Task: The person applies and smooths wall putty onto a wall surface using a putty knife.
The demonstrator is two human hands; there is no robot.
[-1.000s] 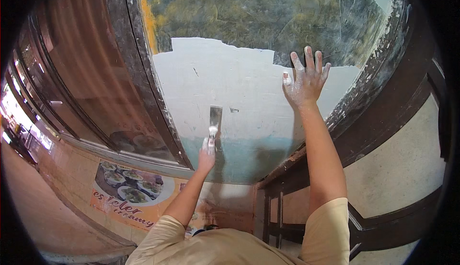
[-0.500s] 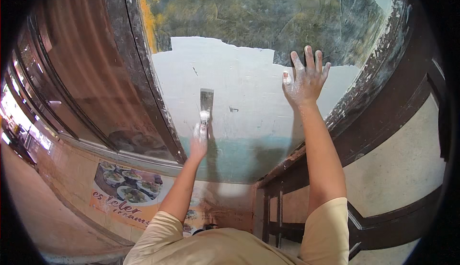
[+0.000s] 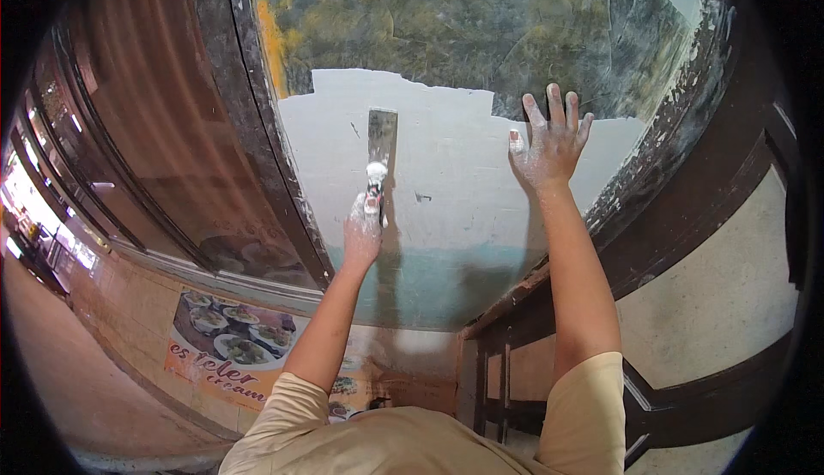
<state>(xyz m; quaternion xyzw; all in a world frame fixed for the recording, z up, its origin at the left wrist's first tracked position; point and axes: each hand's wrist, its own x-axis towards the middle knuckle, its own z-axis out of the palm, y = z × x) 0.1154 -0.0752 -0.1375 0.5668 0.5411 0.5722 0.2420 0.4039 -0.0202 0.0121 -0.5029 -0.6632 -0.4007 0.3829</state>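
Observation:
My left hand grips a putty knife smeared with white compound, its blade over the upper middle of a white-coated wall patch. Both the blade and the fingers are dusted white. My right hand, fingers spread and white with powder, rests on the wall at the patch's top edge, its fingertips reaching onto the dark mottled surface above. Below the white coat shows a pale blue-green band.
A weathered frame and a brown glazed panel stand left. A dark wooden structure with pale panels lines the right. A banner picturing food bowls lies low at left; a bright opening shows at far left.
My left hand and the putty knife have moved up the wall, first shifting slightly left, then a little right. My right hand has stayed in nearly the same place.

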